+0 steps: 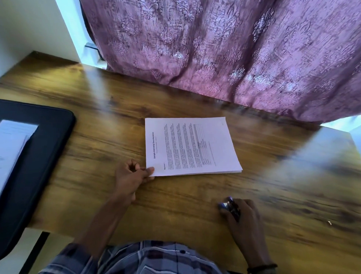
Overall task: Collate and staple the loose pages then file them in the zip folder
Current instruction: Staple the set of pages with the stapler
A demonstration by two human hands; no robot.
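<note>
A squared stack of white printed pages lies in the middle of the wooden table. My left hand pinches the stack's near left corner between thumb and fingers. Near the table's front edge, my right hand grips a small blue and black stapler, blurred by motion. A black zip folder lies open at the left, hanging over the table's edge, with other white pages resting on it.
A purple patterned curtain hangs along the table's far edge. A white wall stands at the back left. A tiny pale scrap lies on the table at the right.
</note>
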